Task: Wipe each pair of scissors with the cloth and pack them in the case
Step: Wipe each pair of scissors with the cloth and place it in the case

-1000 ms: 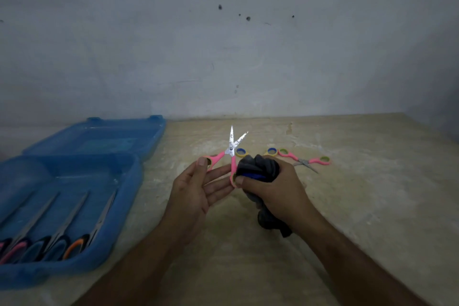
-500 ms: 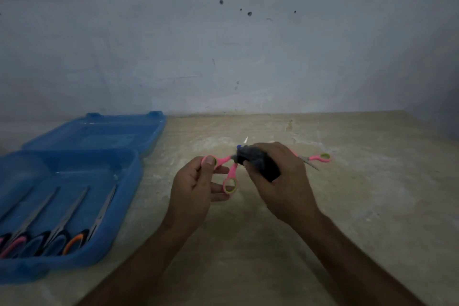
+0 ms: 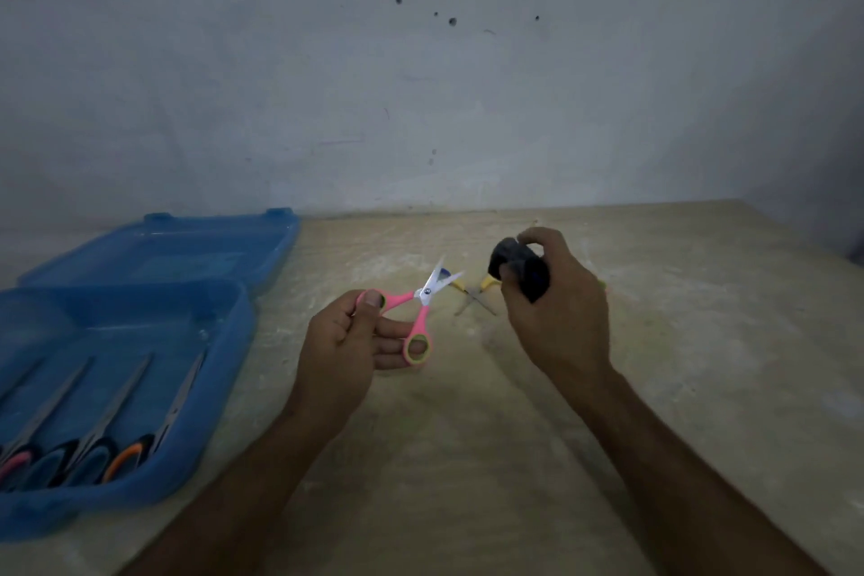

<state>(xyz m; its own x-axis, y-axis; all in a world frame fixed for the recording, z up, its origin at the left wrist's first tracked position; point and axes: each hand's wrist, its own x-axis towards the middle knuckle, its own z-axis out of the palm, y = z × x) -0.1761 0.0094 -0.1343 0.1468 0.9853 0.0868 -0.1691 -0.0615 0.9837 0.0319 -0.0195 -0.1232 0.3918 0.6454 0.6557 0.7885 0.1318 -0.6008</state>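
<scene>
Between two bare hands, over a pale table, the work is split. One left hand holds one pair of pink scissors: the thumb sits on the upper pink loop, and a fingertip shows through the lower loop, which has a yellow lining. Its two short blades are spread apart and point up and away from the fingers, towards the right hand. One right hand is closed around one dark, bunched cloth, which bulges out past the thumb and fingertips. Cloth and blades are near each other but apart.

Just beyond the fingers of both hands, another small pair of scissors with yellowish handles lies open on the table, partly hidden by the right hand.

Left of the left hand's fingers, one blue case lies open with its lid folded back flat. At least four long pairs of scissors lie side by side inside, blades pointing away; handles of pink, blue and orange show. The edge of the view cuts off anything further left.
</scene>
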